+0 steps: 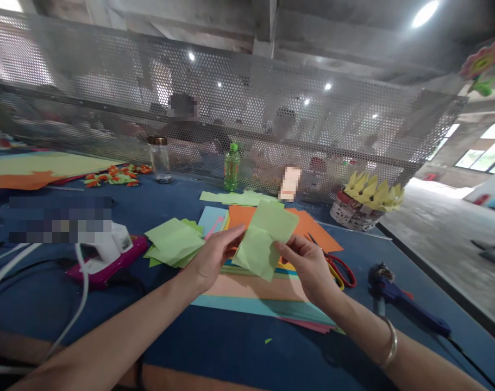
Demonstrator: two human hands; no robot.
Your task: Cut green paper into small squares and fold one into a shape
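A creased light green sheet of paper [267, 233] is held up over a stack of coloured paper [251, 304]. My right hand [308, 266] pinches its right edge between thumb and fingers. At the sheet's left side, my left hand [214, 255] has its fingers stretched out; whether they touch the paper I cannot tell. Left of that hand lies a pile of green paper squares [174, 241]. Scissors with red and yellow handles [345, 271] rest behind my right hand, partly hidden by it.
A glue gun [410, 307] with its cord lies at the right. On the left sit a pink power strip [104, 266] and white cables. Along the perforated screen [247, 103] stand a glass jar [161, 160], a green bottle [231, 168] and a basket [353, 209] with yellow paper points.
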